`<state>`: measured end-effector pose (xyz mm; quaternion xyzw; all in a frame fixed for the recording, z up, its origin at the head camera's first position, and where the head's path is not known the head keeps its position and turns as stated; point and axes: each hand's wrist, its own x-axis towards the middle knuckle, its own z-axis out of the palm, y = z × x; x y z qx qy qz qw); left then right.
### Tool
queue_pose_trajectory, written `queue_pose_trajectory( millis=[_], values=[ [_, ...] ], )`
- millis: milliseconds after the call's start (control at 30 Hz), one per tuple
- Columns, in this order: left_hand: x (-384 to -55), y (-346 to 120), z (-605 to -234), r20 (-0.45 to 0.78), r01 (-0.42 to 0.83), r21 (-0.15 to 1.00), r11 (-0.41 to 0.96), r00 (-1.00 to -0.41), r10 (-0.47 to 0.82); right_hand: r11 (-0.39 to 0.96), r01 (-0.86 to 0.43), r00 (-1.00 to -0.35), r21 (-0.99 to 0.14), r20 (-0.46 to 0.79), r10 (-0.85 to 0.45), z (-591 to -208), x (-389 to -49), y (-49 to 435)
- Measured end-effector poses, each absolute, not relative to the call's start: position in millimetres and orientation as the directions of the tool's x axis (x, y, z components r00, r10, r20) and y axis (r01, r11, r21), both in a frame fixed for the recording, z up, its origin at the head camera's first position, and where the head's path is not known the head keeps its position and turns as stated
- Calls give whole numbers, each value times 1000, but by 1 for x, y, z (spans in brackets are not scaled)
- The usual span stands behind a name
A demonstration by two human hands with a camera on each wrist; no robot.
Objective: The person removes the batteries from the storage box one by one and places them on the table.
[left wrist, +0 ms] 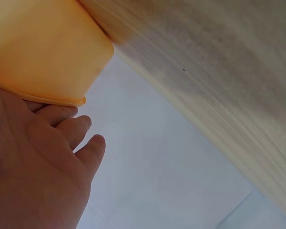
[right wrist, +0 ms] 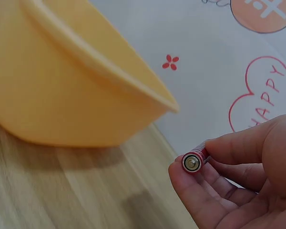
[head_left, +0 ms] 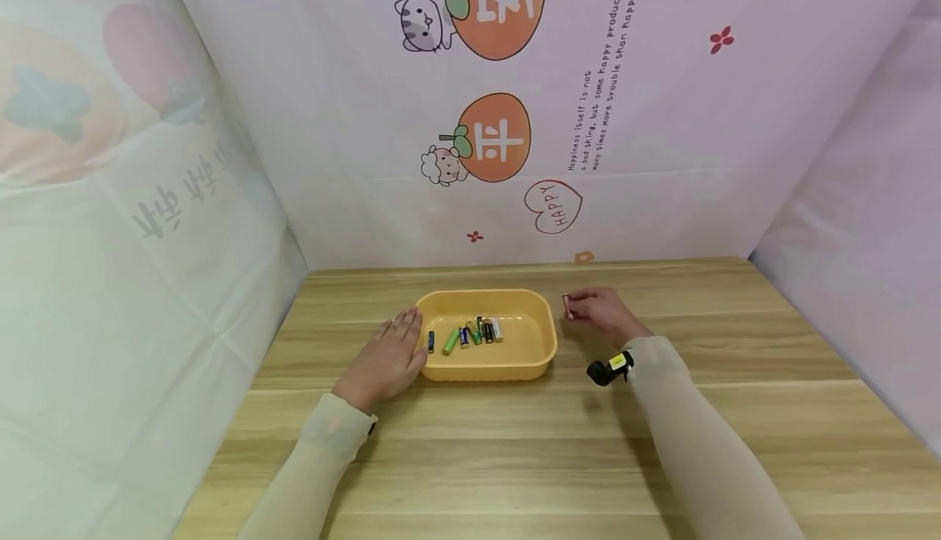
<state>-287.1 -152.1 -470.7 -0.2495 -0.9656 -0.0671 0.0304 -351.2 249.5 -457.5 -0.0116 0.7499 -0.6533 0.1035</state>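
Red cylindrical batt [right wrist: 193, 162] pinched in our R hand [head_left: 603, 315], L hand [head_left: 385, 356] uncurled against yellow tub [head_left: 485, 372], we risk it rolling across wood-grain tabletop [head_left: 478, 458] b/c of any slackening.

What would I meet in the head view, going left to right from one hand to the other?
Left hand, small dark battery, lime-green battery, blue-and-silver battery, whitish battery, red battery pinched in the right hand.
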Motion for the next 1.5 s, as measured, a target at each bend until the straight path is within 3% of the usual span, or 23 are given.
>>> queue_pose_trajectory(
  millis=[400,833,1233,1500],
  values=[
    [-286,-150,-467,99,492,98,865,-870,483,180,140,-981,-974,-161,-111,-472,-355,265],
    [-287,-151,-471,104,493,85,866,-869,485,392,154,-983,-907,-182,-36,-481,-356,276],
    [-287,-151,-472,92,482,114,869,-876,474,462,143,-986,-875,-168,-13,-484,-356,279],
    [-288,-152,-473,112,487,115,866,-872,476,576,186,-982,-796,-169,83,-483,-356,281]
  ],
)
